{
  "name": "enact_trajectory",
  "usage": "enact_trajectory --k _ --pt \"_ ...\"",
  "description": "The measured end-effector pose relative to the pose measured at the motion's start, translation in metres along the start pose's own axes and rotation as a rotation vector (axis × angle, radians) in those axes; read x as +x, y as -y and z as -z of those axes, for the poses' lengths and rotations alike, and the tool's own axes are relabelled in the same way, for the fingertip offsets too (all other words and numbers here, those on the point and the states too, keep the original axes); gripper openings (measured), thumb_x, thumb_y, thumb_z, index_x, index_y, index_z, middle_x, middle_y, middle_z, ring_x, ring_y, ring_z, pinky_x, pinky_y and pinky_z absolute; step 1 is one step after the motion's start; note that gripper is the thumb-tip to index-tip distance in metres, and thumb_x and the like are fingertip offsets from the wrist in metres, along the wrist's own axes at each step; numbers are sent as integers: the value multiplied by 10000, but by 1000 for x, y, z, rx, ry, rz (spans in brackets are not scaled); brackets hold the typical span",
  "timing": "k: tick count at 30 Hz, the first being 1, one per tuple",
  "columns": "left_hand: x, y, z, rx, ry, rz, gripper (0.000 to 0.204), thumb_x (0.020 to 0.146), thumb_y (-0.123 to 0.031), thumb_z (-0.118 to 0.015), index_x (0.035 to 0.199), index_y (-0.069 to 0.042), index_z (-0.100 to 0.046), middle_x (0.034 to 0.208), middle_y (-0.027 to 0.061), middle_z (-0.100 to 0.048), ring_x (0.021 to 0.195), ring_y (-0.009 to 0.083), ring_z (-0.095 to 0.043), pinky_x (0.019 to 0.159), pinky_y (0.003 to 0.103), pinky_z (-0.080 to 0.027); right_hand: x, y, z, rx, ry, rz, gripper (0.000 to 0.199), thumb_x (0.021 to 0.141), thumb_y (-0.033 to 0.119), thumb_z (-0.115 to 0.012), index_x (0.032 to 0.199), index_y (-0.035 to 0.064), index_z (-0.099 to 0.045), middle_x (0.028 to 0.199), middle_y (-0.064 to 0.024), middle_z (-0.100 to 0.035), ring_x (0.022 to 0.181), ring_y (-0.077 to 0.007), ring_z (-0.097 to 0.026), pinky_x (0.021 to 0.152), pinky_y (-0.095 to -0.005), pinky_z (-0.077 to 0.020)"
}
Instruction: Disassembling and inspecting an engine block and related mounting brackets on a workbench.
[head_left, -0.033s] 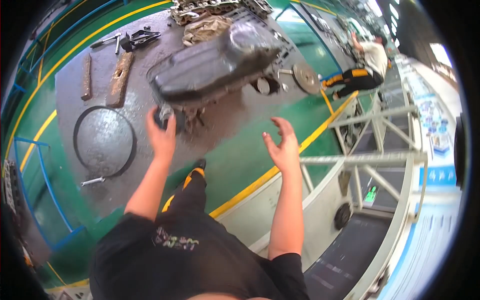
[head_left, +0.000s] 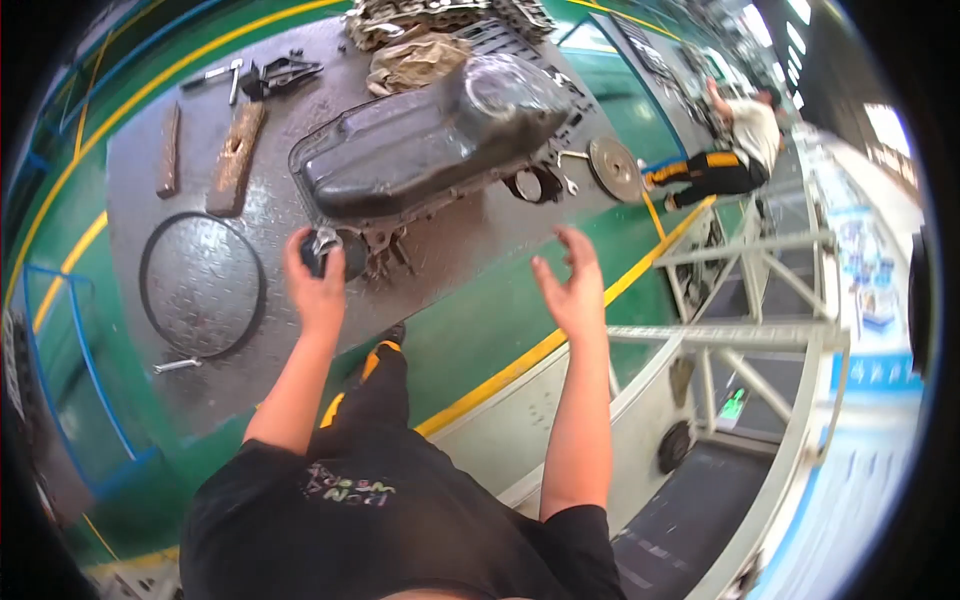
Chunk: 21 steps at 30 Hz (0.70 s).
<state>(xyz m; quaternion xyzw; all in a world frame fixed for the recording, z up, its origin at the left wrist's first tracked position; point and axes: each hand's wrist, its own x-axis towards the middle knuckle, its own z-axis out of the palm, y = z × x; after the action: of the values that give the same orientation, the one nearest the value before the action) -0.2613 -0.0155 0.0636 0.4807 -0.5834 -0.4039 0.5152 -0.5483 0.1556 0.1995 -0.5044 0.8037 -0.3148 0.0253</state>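
An engine lies on the metal-topped table (head_left: 300, 300), its black oil pan (head_left: 390, 155) facing up. At the engine's near left end, my left hand (head_left: 318, 290) has thumb and fingers around a dark round part with a silvery middle (head_left: 322, 243). Whether that part is fixed to the engine cannot be made out. My right hand (head_left: 574, 290) hangs in the air over the near right side, fingers spread and nothing in them. Beyond it, by the engine's right end, are a dark ring-shaped part (head_left: 530, 184) and a grey disc (head_left: 615, 169).
On the table's left lie a large thin ring (head_left: 262, 285), a wrench (head_left: 178, 366), two wooden blocks (head_left: 232, 165) (head_left: 169, 150), a hammer (head_left: 235, 80) and a black bracket (head_left: 283, 73). Brown cloth (head_left: 415, 60) lies behind the pan. A metal frame (head_left: 735, 335) and another person (head_left: 745, 135) are at right.
The view has shifted slightly, and the picture is sharper. Both hands keep nearly the same places, the left at the dark round part, the right in the air.
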Motion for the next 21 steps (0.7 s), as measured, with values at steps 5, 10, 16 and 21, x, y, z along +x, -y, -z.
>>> enact_trajectory --k 5,10,16,21 --pt "11 -14 -13 -268 -221 290 247 957 -128 -561 1164 6 -573 1132 111 -619 1063 207 -582 967 329 -445 192 -101 -44 514 -55 -195 605 946 240 -659 1420 -37 -405 1388 -187 -508 1258 -243 -523 1022 -356 -439" --pt "10 -12 -21 -452 -456 359 277 995 -198 -454 1060 24 -608 1026 148 -667 989 235 -643 915 339 -491 267 -144 -68 631 188 -119 600 983 373 -518 1435 -14 -441 1394 -167 -510 1281 -244 -473 1104 -360 -323" --pt "8 -15 -37 -496 -729 501 433 1009 -342 -420 977 42 -619 942 192 -678 902 295 -668 859 398 -530 337 -76 -47 4 381 400 765 802 372 -768 1394 -15 -475 1389 -247 -508 1271 -359 -517 1044 -387 -417" --pt "20 -22 -36 -513 -909 515 563 990 -473 -409 962 48 -621 908 192 -670 882 325 -668 844 439 -547 344 -79 -49 -37 458 349 833 786 409 -772 1433 14 -428 1383 -235 -492 1244 -403 -514 1017 -438 -441"
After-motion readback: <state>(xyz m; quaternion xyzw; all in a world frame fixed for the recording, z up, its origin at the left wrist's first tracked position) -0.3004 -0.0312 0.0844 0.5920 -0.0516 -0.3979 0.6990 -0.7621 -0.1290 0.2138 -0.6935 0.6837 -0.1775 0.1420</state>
